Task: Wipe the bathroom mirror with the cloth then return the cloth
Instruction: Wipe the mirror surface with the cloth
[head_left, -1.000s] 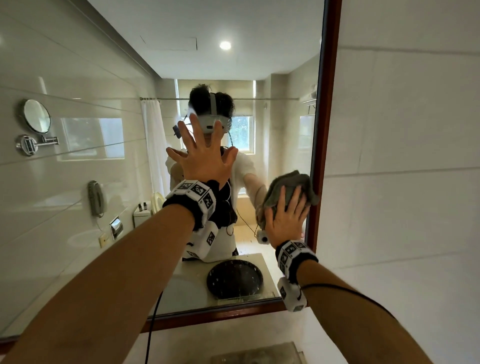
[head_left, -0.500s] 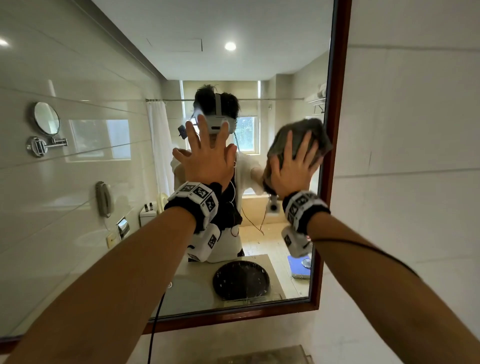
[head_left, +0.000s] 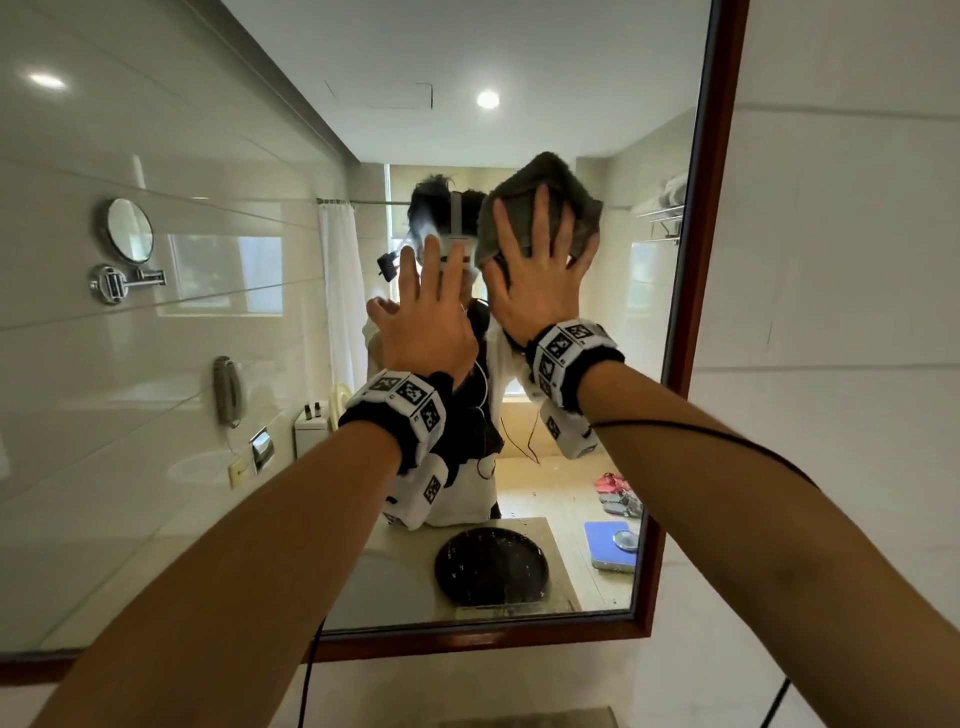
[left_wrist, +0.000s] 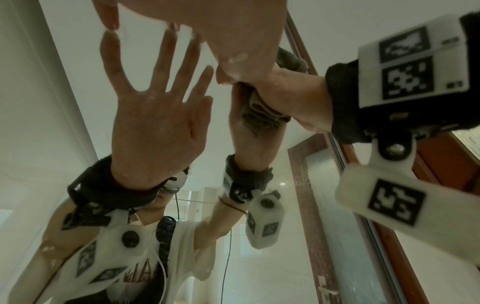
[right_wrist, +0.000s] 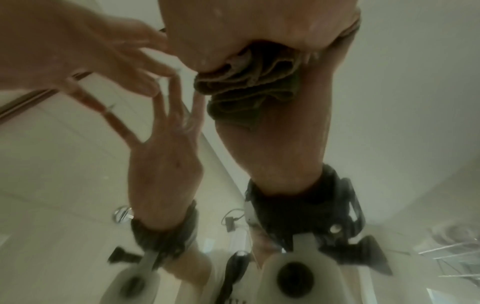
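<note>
The bathroom mirror (head_left: 218, 374) has a brown wooden frame (head_left: 698, 270) and fills the wall ahead. My right hand (head_left: 535, 291) presses a folded grey cloth (head_left: 553, 174) flat against the glass, fingers straight and spread over it, high and right of centre. My left hand (head_left: 426, 322) lies flat on the bare glass just left of it, fingers spread, holding nothing. In the left wrist view the cloth (left_wrist: 259, 117) bunches under the right palm. In the blurred right wrist view the cloth (right_wrist: 246, 86) sits under the right hand (right_wrist: 259, 30), with the left hand (right_wrist: 78, 51) beside it.
Pale wall tiles (head_left: 841, 312) run right of the frame. The bottom rail (head_left: 467, 642) lies below my arms, with a counter edge (head_left: 524, 719) beneath. The glass reflects a black round tray (head_left: 491, 566), a shaving mirror and a wall phone.
My right hand slid the cloth up and to the left, from beside the right frame edge to beside my left hand. The left hand stayed flat on the glass.
</note>
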